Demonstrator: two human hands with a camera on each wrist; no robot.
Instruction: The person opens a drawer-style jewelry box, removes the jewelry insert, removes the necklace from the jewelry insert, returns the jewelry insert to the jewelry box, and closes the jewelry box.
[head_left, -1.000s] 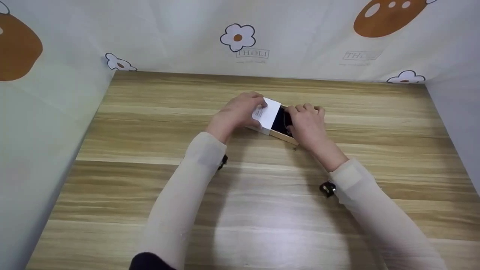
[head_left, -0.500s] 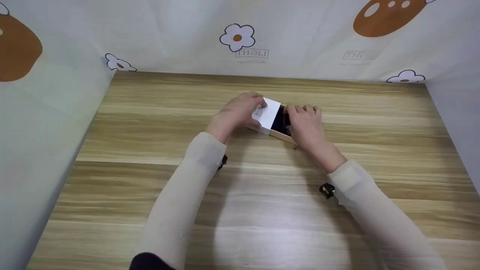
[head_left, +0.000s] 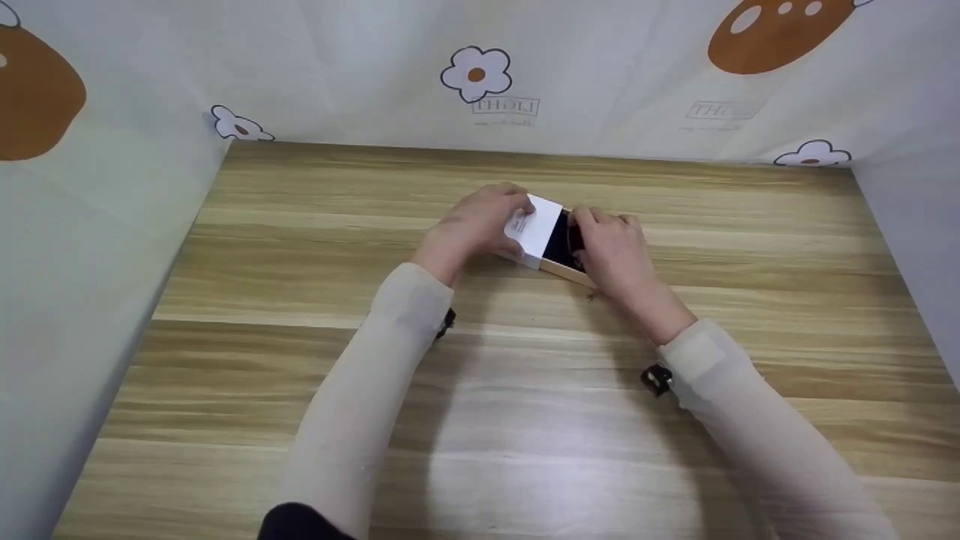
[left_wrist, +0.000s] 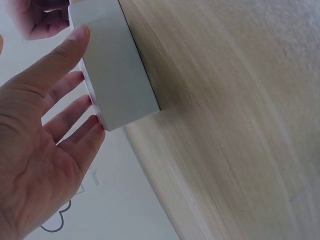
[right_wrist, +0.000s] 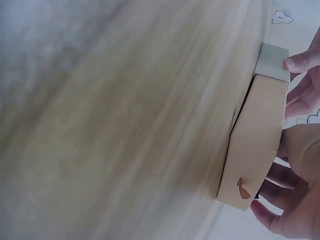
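Observation:
A slide-out box lies tilted on the wooden table, its white sleeve to the left and its peach drawer pulled out to the right. My left hand grips the sleeve, thumb and fingers on opposite sides. Black lining fills the drawer, and a thin curved strand shows against it. Over the drawer's right part, my right hand bends its fingers down into the open top; I cannot tell whether they pinch the strand. In the right wrist view, a small ribbon tab sticks out of the drawer's end.
Wood-grain table spreads around the box. A pale curtain with flowers and orange shapes stands behind it and at both sides. Pale sleeves cover the forearms, with a small black device at the right wrist.
My right hand's fingers shift slightly over the drawer, bending a little more. The left hand and the box stay in place.

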